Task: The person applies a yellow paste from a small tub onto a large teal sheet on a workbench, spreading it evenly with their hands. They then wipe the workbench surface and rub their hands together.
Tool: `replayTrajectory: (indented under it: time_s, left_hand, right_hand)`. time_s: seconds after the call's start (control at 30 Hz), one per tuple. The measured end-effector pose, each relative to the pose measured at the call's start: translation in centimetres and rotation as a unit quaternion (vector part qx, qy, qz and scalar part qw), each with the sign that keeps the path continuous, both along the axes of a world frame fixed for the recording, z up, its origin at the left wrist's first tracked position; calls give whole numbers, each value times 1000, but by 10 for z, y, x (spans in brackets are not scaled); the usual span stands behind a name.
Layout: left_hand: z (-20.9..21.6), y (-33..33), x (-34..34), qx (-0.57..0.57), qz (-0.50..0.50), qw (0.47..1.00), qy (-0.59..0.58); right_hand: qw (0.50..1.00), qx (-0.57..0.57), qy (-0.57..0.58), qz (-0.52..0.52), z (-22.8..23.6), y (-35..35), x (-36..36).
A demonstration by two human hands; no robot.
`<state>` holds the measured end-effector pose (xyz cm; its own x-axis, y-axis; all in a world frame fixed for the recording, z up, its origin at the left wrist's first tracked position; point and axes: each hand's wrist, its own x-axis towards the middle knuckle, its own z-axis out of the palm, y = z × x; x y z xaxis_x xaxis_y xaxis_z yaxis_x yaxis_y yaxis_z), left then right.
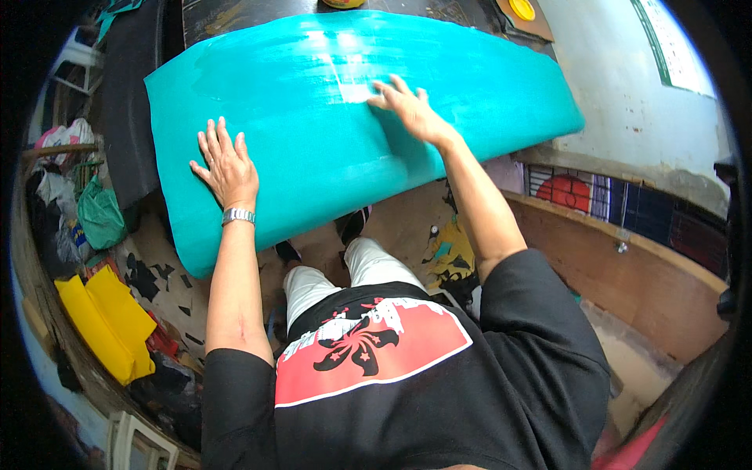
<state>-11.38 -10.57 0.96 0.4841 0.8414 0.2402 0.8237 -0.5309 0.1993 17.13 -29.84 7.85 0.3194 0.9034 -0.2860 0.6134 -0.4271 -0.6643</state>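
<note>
A large teal sheet of smooth, flexible material is spread over a dark table, its near edge hanging over the front. Light glints off a shiny, wet-looking patch in its upper middle. On the left part of the sheet lies my left hand, palm down with fingers spread and a metal watch on the wrist. Farther right, near the glossy patch, is my right hand, fingers apart and holding nothing. Whether its palm touches the surface I cannot tell.
Black sheeting hangs at the left. A folded yellow sheet, a green bag and dark scraps lie on the left floor. Behind the table's middle stands a yellow container; a yellow lid lies far right. A wooden board stands right.
</note>
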Motion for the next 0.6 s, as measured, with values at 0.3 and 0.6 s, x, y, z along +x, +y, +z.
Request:
replayTrajectory:
  time_s: [0.3,0.6]
  left_hand:
    - [-5,30,-28,-221,-144,950,-167]
    - [33,-16,-106,-163,-312,935,-50]
  right_hand:
    - [915,-162,-319,-185,-40,-60,-13]
    - [963,-10,-267,-36,-51,104,-179]
